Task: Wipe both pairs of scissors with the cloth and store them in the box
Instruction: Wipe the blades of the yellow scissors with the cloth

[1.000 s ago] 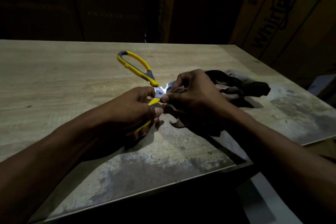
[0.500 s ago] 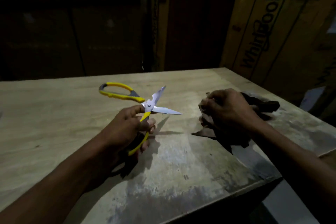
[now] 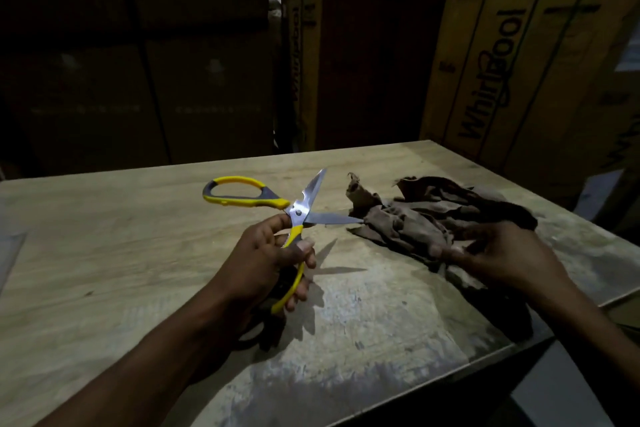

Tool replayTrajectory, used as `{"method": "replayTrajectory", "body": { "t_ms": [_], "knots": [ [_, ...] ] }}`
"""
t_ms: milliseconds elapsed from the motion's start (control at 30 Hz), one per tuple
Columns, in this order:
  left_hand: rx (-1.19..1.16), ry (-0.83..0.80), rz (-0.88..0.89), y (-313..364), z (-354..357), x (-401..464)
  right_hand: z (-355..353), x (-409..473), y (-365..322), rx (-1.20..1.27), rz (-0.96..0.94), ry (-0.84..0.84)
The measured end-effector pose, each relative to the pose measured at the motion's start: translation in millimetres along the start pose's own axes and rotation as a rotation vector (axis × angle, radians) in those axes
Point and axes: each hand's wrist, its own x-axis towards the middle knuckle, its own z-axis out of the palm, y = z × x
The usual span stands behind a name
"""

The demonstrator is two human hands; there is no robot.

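Note:
Yellow-and-grey scissors [image 3: 297, 215] stand open above the wooden table [image 3: 104, 253], blades spread, one pointing up and one toward the cloth. My left hand [image 3: 266, 260] grips the lower yellow handle; the upper handle loop sticks out to the left. A crumpled brown cloth [image 3: 415, 218] lies on the table to the right, just past the blade tip. My right hand [image 3: 502, 253] is at the cloth's near edge, fingers stretched out and touching it. I see only this one pair of scissors, and no storage box.
Tall cardboard cartons [image 3: 502, 62] with printed lettering stand behind and to the right of the table. The table's right corner and front edge are close to my right arm. The room is dim.
My right hand pulled the cloth off the blades, moved right and loosened its grip; the cloth now lies spread on the table. The left hand still holds the open scissors.

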Motion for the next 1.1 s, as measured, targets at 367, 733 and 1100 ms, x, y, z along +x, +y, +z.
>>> {"method": "replayTrajectory", "body": {
  "t_ms": [367, 733, 1100],
  "knots": [
    [0.068, 0.008, 0.001, 2.5, 4.7, -3.3, 0.0, -24.4, -58.3, 0.241, -0.437, 0.406],
    [0.24, -0.001, 0.072, -7.2, 5.1, -0.5, 60.5, -36.7, -135.4, 0.413, -0.468, 0.394],
    [0.443, 0.121, 0.178, -16.3, 5.4, 2.6, 70.6, -55.8, -151.5, 0.105, -0.395, 0.131]
  ]
}}
